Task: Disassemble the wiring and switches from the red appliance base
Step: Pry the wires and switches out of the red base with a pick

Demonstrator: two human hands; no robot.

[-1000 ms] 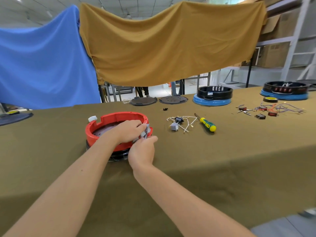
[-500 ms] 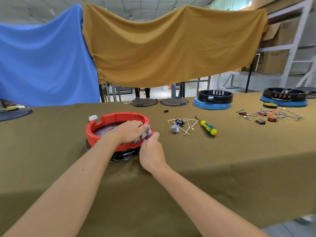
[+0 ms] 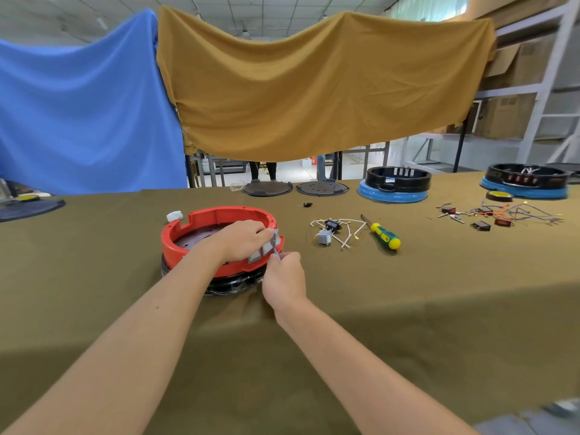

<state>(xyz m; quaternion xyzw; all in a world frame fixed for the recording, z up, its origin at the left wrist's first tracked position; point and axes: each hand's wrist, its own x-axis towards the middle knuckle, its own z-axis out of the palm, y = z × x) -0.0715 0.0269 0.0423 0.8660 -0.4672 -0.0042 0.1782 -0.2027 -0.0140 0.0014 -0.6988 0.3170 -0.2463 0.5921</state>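
Round red plastic appliance base (image 3: 201, 229) sits on a black ring on the olive-green cloth-covered table (image 3: 408, 309), left of centre. L hand (image 3: 243, 240) reaches over the base's near-right rim, fingers curled down onto the outer wall by two grey rocker switches (image 3: 260, 252) set in that wall; can't tell if it grips anything or only braces. R hand (image 3: 284, 276) just right of the base, thumb & fingertips pinched on the lower end of a thin grey tool (image 3: 276, 243) standing upright against the base wall beside the switches. Small white cap (image 3: 174, 216) just behind-left of the base. Right of the base: loose white wires w/ a black switch & a grey switch (image 3: 335, 230), then a green/yellow-handled screwdriver (image 3: 383, 235). Farther right of the base, a heap of red & purple wires w/ small switches (image 3: 499, 213). Behind-right of the base, two black-on-blue bases (image 3: 395, 185).
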